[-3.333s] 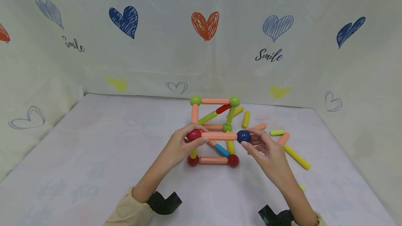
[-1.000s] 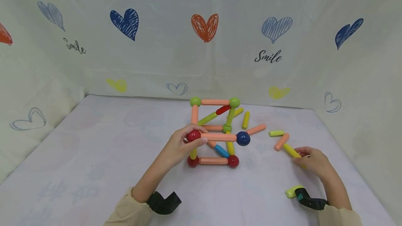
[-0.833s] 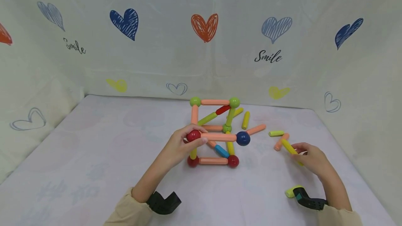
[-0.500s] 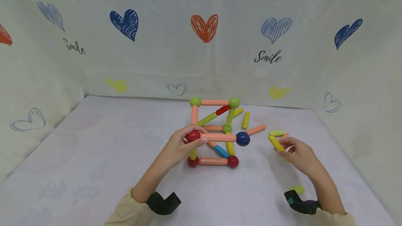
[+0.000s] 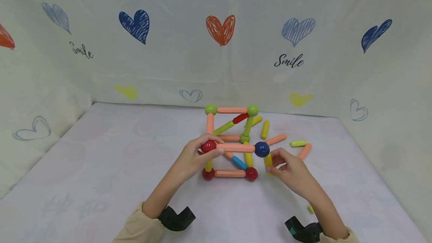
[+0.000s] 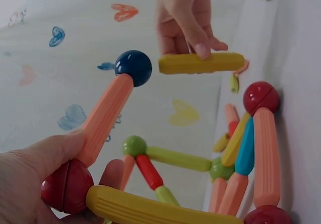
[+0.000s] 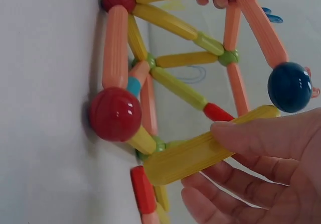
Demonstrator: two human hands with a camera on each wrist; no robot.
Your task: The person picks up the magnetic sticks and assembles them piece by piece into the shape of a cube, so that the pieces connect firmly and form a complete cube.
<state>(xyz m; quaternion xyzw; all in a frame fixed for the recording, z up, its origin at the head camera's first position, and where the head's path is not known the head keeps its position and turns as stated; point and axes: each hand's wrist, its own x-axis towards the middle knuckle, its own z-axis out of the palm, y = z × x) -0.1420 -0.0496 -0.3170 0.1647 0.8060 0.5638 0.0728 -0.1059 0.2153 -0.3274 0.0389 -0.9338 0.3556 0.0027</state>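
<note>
A frame of coloured building sticks and balls stands on the table. My left hand (image 5: 193, 156) holds its upper front red ball (image 5: 208, 146), thumb along the peach stick (image 5: 237, 148). That stick juts right and carries a blue ball (image 5: 261, 149) at its free end. Below the blue ball, my right hand (image 5: 294, 170) pinches a loose yellow stick (image 7: 183, 158) between thumb and fingers. In the left wrist view a narrow gap lies between the yellow stick's end and the blue ball. Lower red balls (image 5: 251, 174) rest on the table, joined by a peach stick (image 5: 230, 173).
Loose sticks lie right of the frame: a yellow one (image 5: 265, 129), a peach one (image 5: 276, 139), a lime one (image 5: 297, 144) and another peach one (image 5: 305, 150). A small lime piece (image 5: 311, 209) shows beside the right forearm. A heart-printed cloth wall (image 5: 189, 59) rises behind.
My right hand left the blue ball, took the long yellow stick from the table at right, and brought it left to just under that ball. My left hand kept its hold.
</note>
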